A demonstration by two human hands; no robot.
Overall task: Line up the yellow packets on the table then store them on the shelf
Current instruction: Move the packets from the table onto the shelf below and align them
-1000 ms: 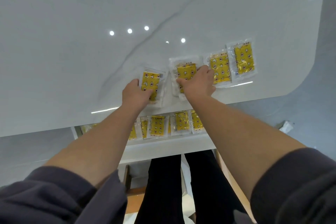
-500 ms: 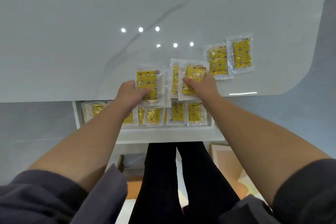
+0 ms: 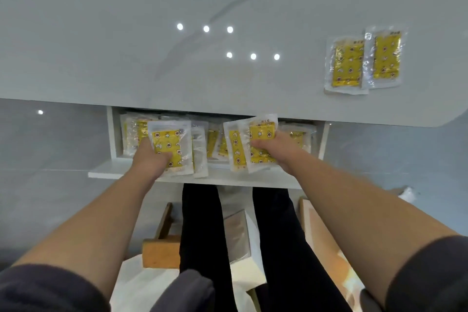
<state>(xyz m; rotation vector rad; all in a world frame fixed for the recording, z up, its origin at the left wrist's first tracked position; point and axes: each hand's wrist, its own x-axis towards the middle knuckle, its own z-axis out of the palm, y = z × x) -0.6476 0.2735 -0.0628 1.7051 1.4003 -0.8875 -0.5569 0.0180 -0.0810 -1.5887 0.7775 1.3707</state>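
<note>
My left hand (image 3: 149,159) grips a small stack of yellow packets (image 3: 168,145) in clear wrappers, thumb on top, just below the table edge. My right hand (image 3: 281,148) holds two more yellow packets (image 3: 254,145), fanned apart, at the same height. Both hands are over the white shelf (image 3: 121,172) under the table, where several yellow packets (image 3: 212,142) lie in a row. Two yellow packets (image 3: 364,63) lie side by side, slightly overlapping, on the white marble table (image 3: 126,33) at the right.
The table's front edge (image 3: 177,107) overhangs the back of the shelf. Shelf side walls stand at left (image 3: 111,132) and right (image 3: 323,139). My dark-trousered legs (image 3: 202,235) and a wooden stool (image 3: 162,248) are below.
Both hands have lifted their packets off the table and brought them down toward me, to the shelf below the table edge. The two packets at the right stayed put.
</note>
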